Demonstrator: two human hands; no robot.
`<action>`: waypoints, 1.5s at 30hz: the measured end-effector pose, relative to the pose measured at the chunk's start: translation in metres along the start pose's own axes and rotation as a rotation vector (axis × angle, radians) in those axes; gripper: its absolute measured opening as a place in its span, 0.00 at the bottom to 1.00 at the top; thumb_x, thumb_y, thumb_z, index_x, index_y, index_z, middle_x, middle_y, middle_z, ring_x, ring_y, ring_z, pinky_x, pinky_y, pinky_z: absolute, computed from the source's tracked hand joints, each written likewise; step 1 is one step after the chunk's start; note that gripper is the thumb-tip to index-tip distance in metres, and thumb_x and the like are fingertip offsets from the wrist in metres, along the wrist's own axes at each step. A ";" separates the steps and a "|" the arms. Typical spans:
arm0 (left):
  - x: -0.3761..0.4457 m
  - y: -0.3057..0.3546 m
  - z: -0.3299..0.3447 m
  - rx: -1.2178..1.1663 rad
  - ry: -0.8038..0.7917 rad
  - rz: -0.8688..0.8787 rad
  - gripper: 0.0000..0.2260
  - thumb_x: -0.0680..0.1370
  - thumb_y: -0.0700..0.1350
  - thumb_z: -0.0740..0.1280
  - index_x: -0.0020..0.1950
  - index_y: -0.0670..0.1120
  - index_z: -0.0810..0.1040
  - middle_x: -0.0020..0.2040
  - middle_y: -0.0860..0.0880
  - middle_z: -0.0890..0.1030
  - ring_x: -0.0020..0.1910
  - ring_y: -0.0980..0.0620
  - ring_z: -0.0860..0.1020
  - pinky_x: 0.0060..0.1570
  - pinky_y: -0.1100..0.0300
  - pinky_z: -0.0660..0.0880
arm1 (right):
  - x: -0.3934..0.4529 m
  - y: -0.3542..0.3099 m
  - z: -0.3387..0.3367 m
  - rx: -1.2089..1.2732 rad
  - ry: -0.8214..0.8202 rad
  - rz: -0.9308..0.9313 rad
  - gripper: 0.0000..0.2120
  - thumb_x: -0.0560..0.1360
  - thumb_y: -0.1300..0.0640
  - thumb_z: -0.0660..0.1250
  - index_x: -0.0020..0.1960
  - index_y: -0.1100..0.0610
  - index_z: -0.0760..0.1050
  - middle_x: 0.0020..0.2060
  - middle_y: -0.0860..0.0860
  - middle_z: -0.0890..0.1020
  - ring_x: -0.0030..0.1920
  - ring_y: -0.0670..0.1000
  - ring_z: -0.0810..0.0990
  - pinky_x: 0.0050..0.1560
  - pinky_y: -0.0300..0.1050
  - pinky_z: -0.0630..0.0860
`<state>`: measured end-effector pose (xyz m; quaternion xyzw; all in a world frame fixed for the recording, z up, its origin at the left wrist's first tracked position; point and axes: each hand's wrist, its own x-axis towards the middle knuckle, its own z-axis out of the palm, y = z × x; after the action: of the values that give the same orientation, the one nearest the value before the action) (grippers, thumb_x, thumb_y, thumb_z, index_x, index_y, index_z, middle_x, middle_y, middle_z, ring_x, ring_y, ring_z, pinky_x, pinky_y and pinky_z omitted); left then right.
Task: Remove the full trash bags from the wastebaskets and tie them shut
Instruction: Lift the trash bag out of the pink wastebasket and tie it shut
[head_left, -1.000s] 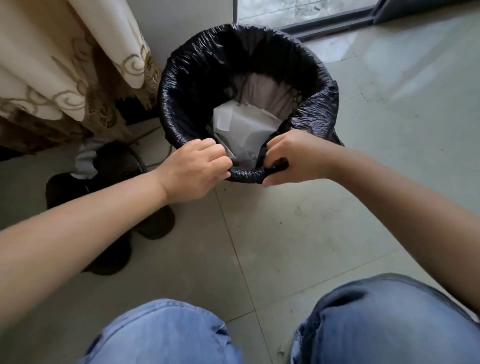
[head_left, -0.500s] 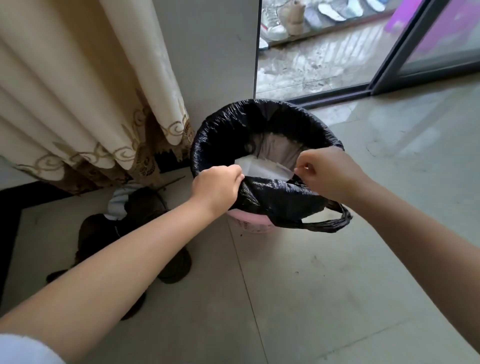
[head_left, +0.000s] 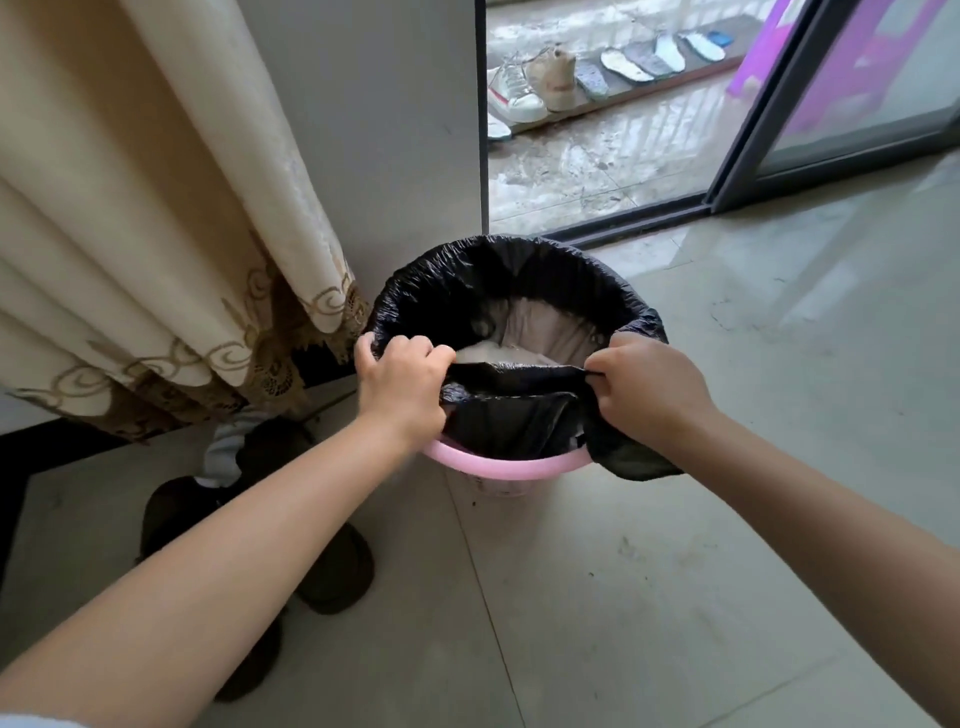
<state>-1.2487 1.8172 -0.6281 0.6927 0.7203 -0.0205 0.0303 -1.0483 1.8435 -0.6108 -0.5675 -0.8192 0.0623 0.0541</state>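
- Two bare forearms come in from the near edge, one from the near left and one from the near right, and both reach to the middle of the scene.
- On the tiled floor, near left, some dark slippers lie partly under the left forearm.
- The left hand is closed in a fist on the near left part of the black trash bag; the thumb sticks out to the left, over the bag's edge.
- The right hand is also closed, and it pinches the bag's edge at the near right side between the fingers and the thumb.
- Between the two hands the near edge of the bag is off the rim and stretched in an almost straight line, so the pink rim of the wastebasket shows bare below it.
- On the far side the bag is folded over the rim; a loose flap of it hangs outside the basket under the right wrist.
- Inside the bag there is pale paper or plastic waste, partly hidden by the lifted edge.
- The wastebasket stands on the floor, just beside a grey wall on its far side.
- To the left a cream curtain with a brown patterned border hangs down close to the floor.
- Far right, a sliding door with a dark frame is open.
- Beyond it, several shoes and insoles lie in a row on wet-looking ground.
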 end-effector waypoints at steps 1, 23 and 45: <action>0.004 -0.003 -0.001 0.046 0.030 -0.041 0.19 0.73 0.38 0.63 0.64 0.48 0.73 0.60 0.49 0.74 0.64 0.48 0.68 0.69 0.49 0.56 | 0.004 0.002 -0.002 -0.005 0.025 0.024 0.11 0.76 0.60 0.58 0.48 0.60 0.79 0.46 0.57 0.77 0.51 0.61 0.77 0.39 0.43 0.64; 0.036 -0.047 -0.043 -0.465 0.148 -0.316 0.15 0.79 0.36 0.54 0.61 0.39 0.76 0.59 0.35 0.78 0.58 0.37 0.75 0.53 0.53 0.71 | 0.033 0.031 -0.051 -0.172 -0.119 0.336 0.13 0.73 0.65 0.59 0.56 0.64 0.75 0.55 0.61 0.75 0.57 0.61 0.72 0.46 0.48 0.71; 0.046 0.015 -0.175 0.742 -0.388 -0.102 0.18 0.81 0.49 0.55 0.69 0.45 0.70 0.69 0.47 0.71 0.69 0.45 0.68 0.56 0.58 0.70 | 0.055 0.044 -0.166 -0.418 -0.253 0.372 0.18 0.75 0.64 0.58 0.63 0.57 0.72 0.62 0.52 0.76 0.62 0.56 0.75 0.48 0.46 0.72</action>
<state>-1.2383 1.8758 -0.4569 0.6036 0.6783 -0.4098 -0.0872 -1.0007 1.9174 -0.4532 -0.6942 -0.6966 -0.0287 -0.1787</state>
